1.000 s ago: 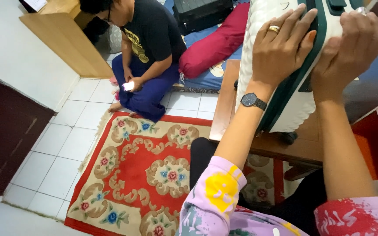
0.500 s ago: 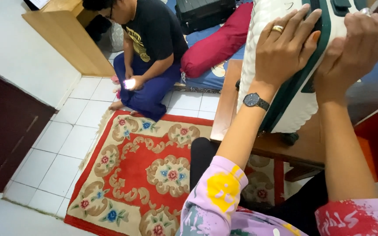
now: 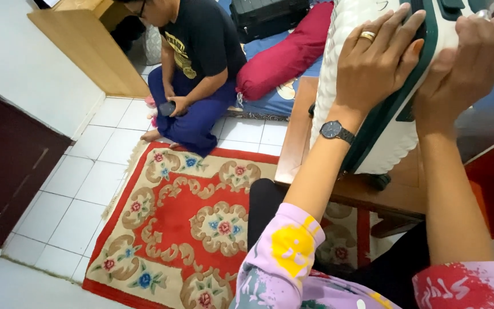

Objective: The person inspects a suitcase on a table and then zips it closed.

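A white hard-shell suitcase with a dark green band stands upright on a low wooden table. My left hand, wearing a gold ring and a dark wristwatch, lies flat with spread fingers on the suitcase's side, across the green band. My right hand curls over the suitcase's upper right edge and grips it. One suitcase wheel rests on the table.
Another person sits on the tiled floor at the back, holding a phone. A red floral rug covers the floor. A red bolster and a black case lie on a blue mattress. A wooden cabinet stands far left.
My hands stay on the suitcase almost unmoved. The seated person's phone screen, bright before, has turned dark, and the view has shifted slightly.
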